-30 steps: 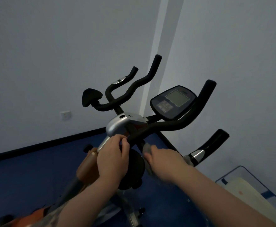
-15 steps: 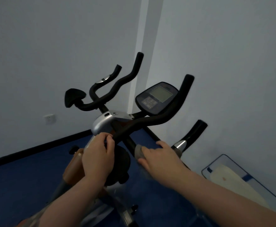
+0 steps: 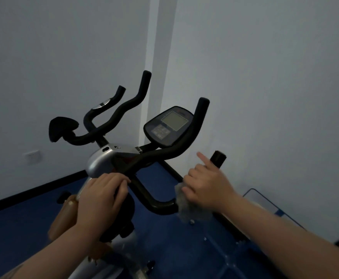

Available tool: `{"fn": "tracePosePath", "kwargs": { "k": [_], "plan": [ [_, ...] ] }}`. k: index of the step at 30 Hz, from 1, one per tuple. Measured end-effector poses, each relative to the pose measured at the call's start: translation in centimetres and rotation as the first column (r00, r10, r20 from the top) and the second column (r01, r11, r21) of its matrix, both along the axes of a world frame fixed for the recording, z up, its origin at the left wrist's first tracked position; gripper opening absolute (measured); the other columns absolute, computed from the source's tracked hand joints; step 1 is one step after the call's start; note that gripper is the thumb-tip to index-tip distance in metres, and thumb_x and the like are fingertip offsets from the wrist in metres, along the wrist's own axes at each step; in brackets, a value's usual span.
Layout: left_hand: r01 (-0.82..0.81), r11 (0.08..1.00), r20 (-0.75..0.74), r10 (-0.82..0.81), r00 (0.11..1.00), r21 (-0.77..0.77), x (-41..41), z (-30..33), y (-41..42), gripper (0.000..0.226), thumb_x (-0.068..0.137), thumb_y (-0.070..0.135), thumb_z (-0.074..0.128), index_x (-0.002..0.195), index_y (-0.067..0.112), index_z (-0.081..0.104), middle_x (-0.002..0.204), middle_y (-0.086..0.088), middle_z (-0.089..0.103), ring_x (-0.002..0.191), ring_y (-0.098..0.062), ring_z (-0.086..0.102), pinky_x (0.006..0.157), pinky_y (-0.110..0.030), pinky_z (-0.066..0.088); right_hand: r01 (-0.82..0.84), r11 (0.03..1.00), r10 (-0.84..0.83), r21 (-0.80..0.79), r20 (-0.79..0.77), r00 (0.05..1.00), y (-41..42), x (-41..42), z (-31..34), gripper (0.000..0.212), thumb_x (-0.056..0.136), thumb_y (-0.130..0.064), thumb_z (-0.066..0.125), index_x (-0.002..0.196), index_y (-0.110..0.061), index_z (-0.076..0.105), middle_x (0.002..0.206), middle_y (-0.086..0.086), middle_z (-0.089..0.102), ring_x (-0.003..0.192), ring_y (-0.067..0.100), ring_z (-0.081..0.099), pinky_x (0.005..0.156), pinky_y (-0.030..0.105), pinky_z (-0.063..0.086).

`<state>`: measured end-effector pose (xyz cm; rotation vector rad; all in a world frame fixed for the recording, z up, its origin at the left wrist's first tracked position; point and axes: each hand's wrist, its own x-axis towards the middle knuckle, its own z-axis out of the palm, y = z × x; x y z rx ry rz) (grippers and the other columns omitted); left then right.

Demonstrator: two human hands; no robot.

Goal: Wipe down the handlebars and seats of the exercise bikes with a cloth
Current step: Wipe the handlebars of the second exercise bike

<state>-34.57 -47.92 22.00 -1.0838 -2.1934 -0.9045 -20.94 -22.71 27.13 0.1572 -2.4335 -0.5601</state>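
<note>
An exercise bike stands before me with black foam handlebars (image 3: 186,146) branching from a silver stem cap (image 3: 102,160) and a console (image 3: 168,124) between them. My right hand (image 3: 206,184) wraps a grey cloth (image 3: 184,204) round the lower right handlebar branch, with the index finger pointing up toward the grip's black end (image 3: 218,158). My left hand (image 3: 102,196) holds the bar at its centre just below the silver cap. No seat is in view.
White walls meet in a corner right behind the bike. A wall socket (image 3: 32,157) sits low on the left wall. Blue floor (image 3: 14,228) spreads below. A flat pale board with a blue-lined edge (image 3: 269,206) lies at the right by the wall.
My right hand with the cloth has slid outward and up along the lower right handlebar branch, covering its silver band. My left hand has kept its hold at the centre.
</note>
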Motion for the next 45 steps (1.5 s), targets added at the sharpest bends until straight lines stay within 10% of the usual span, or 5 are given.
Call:
{"fn": "tracePosePath", "kwargs": {
  "k": [4, 20, 32, 41, 45],
  "plan": [
    [-0.019, 1.0, 0.021, 0.019, 1.0, 0.005, 0.0, 0.1, 0.1, 0.03, 0.093, 0.029, 0.039, 0.087, 0.019, 0.067, 0.084, 0.008, 0.065, 0.072, -0.01, 0.058, 0.065, -0.023, 0.03, 0.015, 0.965, -0.018, 0.262, 0.009, 1.0, 4.4, -0.2, 4.6, 0.04, 0.096, -0.028, 0.04, 0.066, -0.013, 0.063, 0.063, 0.004, 0.057, 0.066, 0.024, 0.055, 0.113, 0.048, 0.033],
    [-0.022, 0.999, -0.001, 0.022, 1.0, 0.03, -0.1, 0.1, 0.0, 0.027, 0.093, 0.027, 0.041, 0.084, 0.02, 0.066, 0.082, 0.01, 0.064, 0.069, -0.007, 0.052, 0.062, -0.021, 0.027, 0.216, 0.971, -0.201, 0.1, -0.139, 0.97, 2.1, 0.0, 2.9, 0.032, 0.091, -0.021, 0.043, 0.066, -0.012, 0.061, 0.065, 0.006, 0.057, 0.071, 0.028, 0.055, 0.114, 0.048, 0.028],
    [-0.055, 0.997, 0.052, 0.052, 0.997, 0.055, 0.3, 0.2, 0.2, 0.029, 0.093, 0.028, 0.041, 0.083, 0.019, 0.067, 0.082, 0.009, 0.064, 0.069, -0.007, 0.054, 0.062, -0.02, 0.034, 0.171, 0.98, -0.186, 0.097, 0.173, 0.967, 1.0, -0.3, 3.7, 0.043, 0.089, -0.021, 0.04, 0.052, -0.009, 0.058, 0.048, 0.006, 0.052, 0.05, 0.024, 0.048, 0.108, 0.051, 0.039],
    [-0.149, 0.982, 0.164, 0.129, 0.978, 0.113, 0.4, 0.2, 0.4, 0.027, 0.092, 0.029, 0.041, 0.081, 0.018, 0.064, 0.081, 0.006, 0.062, 0.074, -0.012, 0.056, 0.062, -0.031, 0.046, 0.521, 0.849, -0.338, -0.089, 0.666, 0.665, -11.9, -4.5, -0.2, 0.027, 0.096, -0.009, 0.042, 0.119, -0.009, 0.054, 0.114, 0.01, 0.061, 0.101, 0.029, 0.059, 0.067, 0.031, 0.036],
    [-0.282, 0.95, 0.345, 0.222, 0.912, 0.132, 0.8, 0.2, 0.1, 0.029, 0.093, 0.034, 0.035, 0.084, 0.023, 0.06, 0.078, 0.01, 0.058, 0.072, -0.008, 0.052, 0.06, -0.029, 0.044, 0.321, 0.942, -0.214, -0.102, 0.555, 0.804, -11.0, -2.5, -0.8, 0.021, 0.085, -0.028, 0.065, 0.098, -0.012, 0.061, 0.075, 0.005, 0.061, 0.06, 0.022, 0.059, 0.052, 0.03, 0.026]
  ]
}}
